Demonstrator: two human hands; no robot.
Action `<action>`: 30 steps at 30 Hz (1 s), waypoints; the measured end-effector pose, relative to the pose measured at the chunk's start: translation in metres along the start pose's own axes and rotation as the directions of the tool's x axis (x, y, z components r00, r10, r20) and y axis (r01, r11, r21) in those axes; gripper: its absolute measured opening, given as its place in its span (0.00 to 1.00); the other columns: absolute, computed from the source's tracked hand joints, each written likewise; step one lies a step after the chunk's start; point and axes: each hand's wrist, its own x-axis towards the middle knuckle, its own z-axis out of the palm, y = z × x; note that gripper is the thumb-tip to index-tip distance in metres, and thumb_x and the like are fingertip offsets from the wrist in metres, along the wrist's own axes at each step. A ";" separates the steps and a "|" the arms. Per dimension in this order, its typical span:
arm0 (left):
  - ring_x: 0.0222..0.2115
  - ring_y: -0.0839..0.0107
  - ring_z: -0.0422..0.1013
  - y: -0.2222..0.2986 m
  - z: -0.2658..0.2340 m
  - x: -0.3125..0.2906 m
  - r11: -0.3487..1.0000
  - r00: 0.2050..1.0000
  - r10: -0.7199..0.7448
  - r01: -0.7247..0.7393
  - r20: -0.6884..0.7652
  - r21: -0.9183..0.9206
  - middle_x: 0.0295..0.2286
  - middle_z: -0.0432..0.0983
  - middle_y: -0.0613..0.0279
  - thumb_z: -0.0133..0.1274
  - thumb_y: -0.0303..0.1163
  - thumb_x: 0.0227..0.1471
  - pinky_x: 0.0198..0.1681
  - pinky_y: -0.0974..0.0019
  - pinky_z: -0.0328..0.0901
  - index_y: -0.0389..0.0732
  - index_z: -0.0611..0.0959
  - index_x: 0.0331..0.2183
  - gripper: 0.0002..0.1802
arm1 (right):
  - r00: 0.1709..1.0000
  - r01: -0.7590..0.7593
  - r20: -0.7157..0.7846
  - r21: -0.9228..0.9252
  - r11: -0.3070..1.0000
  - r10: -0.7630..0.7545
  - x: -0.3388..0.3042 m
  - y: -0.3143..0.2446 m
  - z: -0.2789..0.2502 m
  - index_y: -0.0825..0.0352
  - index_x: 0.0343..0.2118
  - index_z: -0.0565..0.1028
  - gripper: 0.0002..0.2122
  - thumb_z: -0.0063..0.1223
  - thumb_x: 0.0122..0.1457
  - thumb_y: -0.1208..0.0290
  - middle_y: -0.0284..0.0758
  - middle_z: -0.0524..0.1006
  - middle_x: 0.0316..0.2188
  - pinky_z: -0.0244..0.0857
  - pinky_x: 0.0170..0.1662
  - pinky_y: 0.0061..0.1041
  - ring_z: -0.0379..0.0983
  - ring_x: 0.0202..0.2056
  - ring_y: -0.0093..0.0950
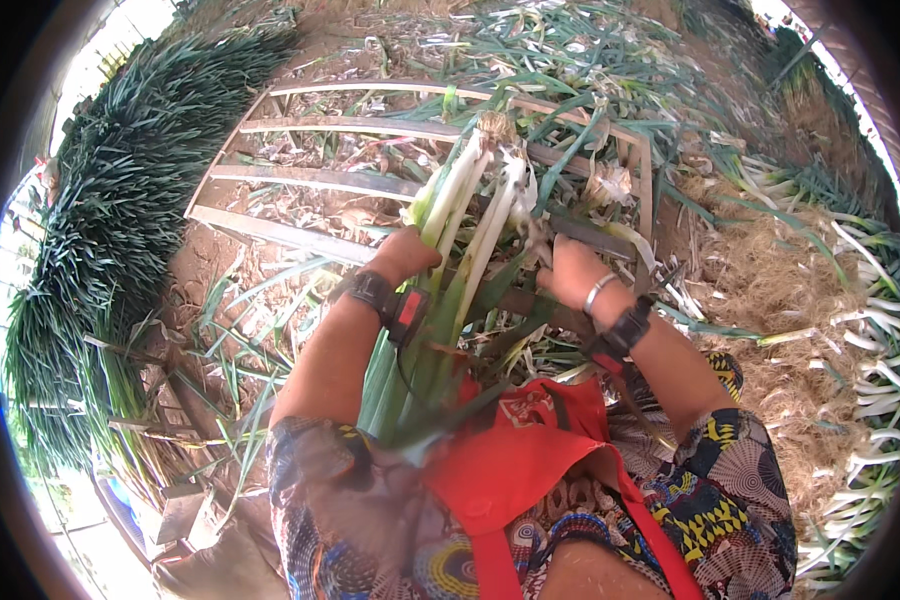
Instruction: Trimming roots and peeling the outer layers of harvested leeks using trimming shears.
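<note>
My left hand is closed round several large green onions, whose white stalks point away from me with their roots at the far end. Their broad green leaves run back toward my lap. To the right of the stalks, my right hand is closed, its fingers pinched beside a pale, blurred strip of peel or root. What those fingers hold, if anything, I cannot make out. Behind the stalks lies a slatted wooden rack, low over the ground.
A tall heap of green onions stands at the left, leaves outward. Loose leaves and peelings cover the ground beyond the rack. On the right lie dry roots and a row of white-stalked onions. My red apron covers my lap.
</note>
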 end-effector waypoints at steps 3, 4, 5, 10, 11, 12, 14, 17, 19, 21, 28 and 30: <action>0.38 0.54 0.74 -0.005 0.009 0.009 1.000 1.000 -0.001 0.001 0.019 -0.024 0.34 0.77 0.43 0.57 0.41 0.33 0.44 0.60 0.67 0.32 0.80 0.34 0.26 | 0.995 -0.073 -0.064 -0.031 0.997 0.071 0.020 0.008 0.001 0.78 0.36 0.69 0.20 0.56 0.48 0.65 0.56 0.75 0.30 0.67 0.39 0.41 0.72 0.35 0.51; 0.39 0.52 0.74 -0.004 0.010 0.008 1.000 1.000 0.015 -0.016 0.023 0.026 0.35 0.77 0.42 0.55 0.41 0.36 0.45 0.59 0.67 0.32 0.80 0.35 0.25 | 0.996 -0.084 -0.029 -0.015 0.996 0.083 0.018 0.004 0.000 0.78 0.36 0.69 0.19 0.56 0.48 0.64 0.56 0.75 0.30 0.67 0.39 0.41 0.72 0.35 0.51; 0.39 0.52 0.74 -0.005 0.013 0.009 1.000 1.000 0.010 -0.011 0.022 0.022 0.35 0.77 0.42 0.55 0.41 0.36 0.45 0.59 0.67 0.32 0.80 0.35 0.25 | 0.995 -0.096 0.007 0.000 0.995 0.096 0.014 0.000 -0.002 0.77 0.36 0.68 0.19 0.55 0.48 0.64 0.55 0.75 0.30 0.67 0.40 0.41 0.73 0.35 0.51; 0.42 0.48 0.71 -0.015 0.029 0.011 0.998 0.998 -0.057 0.057 -0.024 0.008 0.38 0.74 0.38 0.52 0.41 0.42 0.47 0.55 0.66 0.29 0.76 0.40 0.27 | 0.991 0.126 0.042 -0.018 0.992 -0.126 0.020 -0.049 -0.007 0.78 0.37 0.72 0.19 0.55 0.50 0.64 0.53 0.76 0.32 0.68 0.40 0.37 0.75 0.35 0.46; 0.39 0.47 0.73 -0.019 0.034 0.015 0.999 0.998 -0.037 0.036 -0.057 -0.019 0.35 0.75 0.36 0.54 0.43 0.42 0.44 0.55 0.67 0.27 0.75 0.39 0.28 | 0.991 0.132 0.041 -0.018 0.991 -0.131 0.036 -0.051 -0.008 0.78 0.37 0.72 0.19 0.55 0.50 0.64 0.53 0.76 0.32 0.68 0.40 0.37 0.75 0.35 0.46; 0.40 0.47 0.73 -0.017 0.037 0.021 0.999 0.998 -0.032 0.032 -0.060 -0.003 0.35 0.75 0.36 0.53 0.42 0.42 0.44 0.55 0.67 0.27 0.75 0.39 0.28 | 0.998 0.051 0.045 -0.039 0.998 -0.049 0.056 -0.047 -0.006 0.77 0.36 0.73 0.18 0.56 0.51 0.64 0.52 0.76 0.32 0.68 0.40 0.38 0.75 0.35 0.45; 0.40 0.47 0.73 -0.006 0.032 0.022 0.999 0.996 -0.030 0.032 -0.085 0.020 0.35 0.75 0.36 0.53 0.41 0.42 0.44 0.54 0.67 0.27 0.75 0.39 0.28 | 1.000 -0.018 0.003 -0.071 0.997 0.019 0.091 -0.031 0.000 0.75 0.31 0.76 0.16 0.56 0.51 0.62 0.51 0.77 0.30 0.68 0.40 0.38 0.75 0.34 0.45; 0.37 0.46 0.74 -0.002 0.005 0.025 0.994 0.993 -0.042 0.053 -0.113 0.096 0.33 0.76 0.37 0.54 0.39 0.40 0.43 0.54 0.68 0.28 0.78 0.36 0.24 | 1.000 -0.019 -0.015 -0.094 0.995 0.018 0.085 -0.031 0.000 0.75 0.30 0.75 0.16 0.57 0.50 0.63 0.51 0.76 0.28 0.68 0.40 0.38 0.74 0.34 0.47; 0.42 0.51 0.73 0.008 -0.019 0.021 0.982 0.993 -0.103 0.111 -0.056 0.154 0.40 0.76 0.43 0.49 0.36 0.45 0.47 0.58 0.67 0.34 0.80 0.40 0.21 | 0.993 0.121 0.012 -0.022 0.992 -0.120 0.047 -0.041 -0.006 0.75 0.35 0.72 0.18 0.57 0.48 0.64 0.53 0.76 0.30 0.68 0.40 0.39 0.74 0.35 0.47; 0.40 0.54 0.74 -0.007 -0.027 0.023 0.975 0.997 -0.044 0.056 -0.062 0.216 0.37 0.77 0.46 0.51 0.39 0.44 0.46 0.59 0.68 0.35 0.82 0.36 0.20 | 0.985 0.133 0.112 -0.030 0.991 -0.129 0.024 -0.046 -0.002 0.74 0.42 0.67 0.22 0.58 0.47 0.66 0.53 0.75 0.31 0.68 0.41 0.40 0.73 0.36 0.49; 0.33 0.57 0.76 0.008 0.006 0.031 0.980 0.998 0.039 -0.029 -0.048 0.196 0.30 0.79 0.49 0.65 0.48 0.31 0.40 0.60 0.69 0.37 0.84 0.32 0.28 | 0.997 -0.008 -0.070 -0.039 0.999 0.005 0.070 -0.015 0.008 0.75 0.32 0.73 0.17 0.59 0.48 0.63 0.54 0.75 0.33 0.67 0.41 0.39 0.73 0.36 0.48; 0.42 0.56 0.74 -0.004 0.015 0.033 0.988 0.997 -0.083 0.083 -0.007 0.128 0.39 0.77 0.47 0.65 0.44 0.34 0.47 0.60 0.67 0.36 0.81 0.39 0.29 | 0.999 -0.034 -0.042 -0.054 0.998 0.032 0.066 -0.018 0.005 0.76 0.34 0.73 0.19 0.59 0.49 0.63 0.53 0.75 0.35 0.68 0.42 0.39 0.73 0.37 0.48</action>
